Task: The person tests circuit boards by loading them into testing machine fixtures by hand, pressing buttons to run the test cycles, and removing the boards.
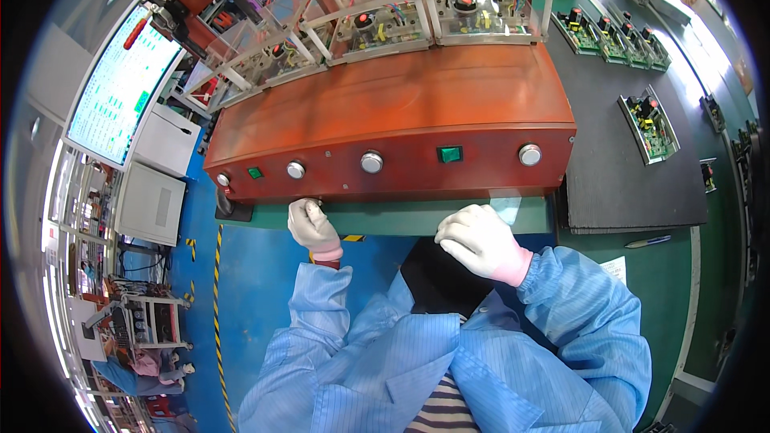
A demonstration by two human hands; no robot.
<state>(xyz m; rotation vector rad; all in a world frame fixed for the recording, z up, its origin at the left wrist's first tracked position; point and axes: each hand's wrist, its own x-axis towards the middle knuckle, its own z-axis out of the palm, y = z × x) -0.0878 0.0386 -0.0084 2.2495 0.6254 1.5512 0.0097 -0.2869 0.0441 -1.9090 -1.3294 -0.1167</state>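
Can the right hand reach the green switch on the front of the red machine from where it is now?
Probably yes. The right hand rests on the green table edge just below the red machine, and the green switch sits slightly above it with nothing between them.

An electronics factory floor is shown: a red test console with buttons, circuit boards laid on the worktop, a monitor, yellow-black floor tape.
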